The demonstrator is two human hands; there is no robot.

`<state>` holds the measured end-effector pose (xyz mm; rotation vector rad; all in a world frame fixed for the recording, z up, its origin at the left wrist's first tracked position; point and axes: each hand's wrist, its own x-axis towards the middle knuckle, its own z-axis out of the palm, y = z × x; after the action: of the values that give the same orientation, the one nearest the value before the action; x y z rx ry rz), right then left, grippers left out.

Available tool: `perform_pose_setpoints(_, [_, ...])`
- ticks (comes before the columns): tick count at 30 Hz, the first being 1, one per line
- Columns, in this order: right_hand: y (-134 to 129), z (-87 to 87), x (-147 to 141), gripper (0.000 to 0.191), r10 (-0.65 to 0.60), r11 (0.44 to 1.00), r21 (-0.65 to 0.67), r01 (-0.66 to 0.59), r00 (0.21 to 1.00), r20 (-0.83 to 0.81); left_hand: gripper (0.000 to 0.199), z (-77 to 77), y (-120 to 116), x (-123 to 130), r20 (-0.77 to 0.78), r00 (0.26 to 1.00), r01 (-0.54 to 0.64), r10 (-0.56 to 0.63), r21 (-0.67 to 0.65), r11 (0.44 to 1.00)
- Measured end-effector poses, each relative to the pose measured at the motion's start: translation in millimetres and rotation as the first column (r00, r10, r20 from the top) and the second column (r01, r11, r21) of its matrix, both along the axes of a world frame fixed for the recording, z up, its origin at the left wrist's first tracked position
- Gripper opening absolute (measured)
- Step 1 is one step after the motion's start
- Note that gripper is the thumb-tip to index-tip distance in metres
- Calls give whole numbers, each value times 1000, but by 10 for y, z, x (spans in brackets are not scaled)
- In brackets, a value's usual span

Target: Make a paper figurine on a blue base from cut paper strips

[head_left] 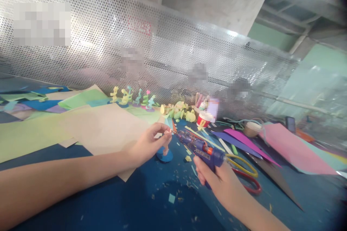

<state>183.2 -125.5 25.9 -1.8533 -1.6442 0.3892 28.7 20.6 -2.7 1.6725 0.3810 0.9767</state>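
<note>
My right hand (214,177) is wrapped round the handle of a blue glue gun (204,151), whose nozzle points left. Its tip meets the fingertips of my left hand (154,139), which are pinched on a small pale piece (170,130), too small to make out well. Just below those fingers stands a small paper figure with a round blue base (165,156); a curled pinkish strip rises from it, partly hidden by my left hand.
Large beige sheets (108,126) and green paper (32,133) lie left. Several small paper figures (138,97) stand at the back before a perforated metal screen (108,32). Right are a red-and-white cup (204,119), scissors with yellow and red handles (255,187), and coloured sheets (295,144). Scraps (171,198) dot the blue table.
</note>
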Motion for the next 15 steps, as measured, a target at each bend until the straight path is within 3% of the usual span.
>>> perform_pose_setpoints(15, [-3,13,21,42,0,1000,-7,0,1000,-1,21,-7,-13,4,4,1000,17,-17,-25,1000])
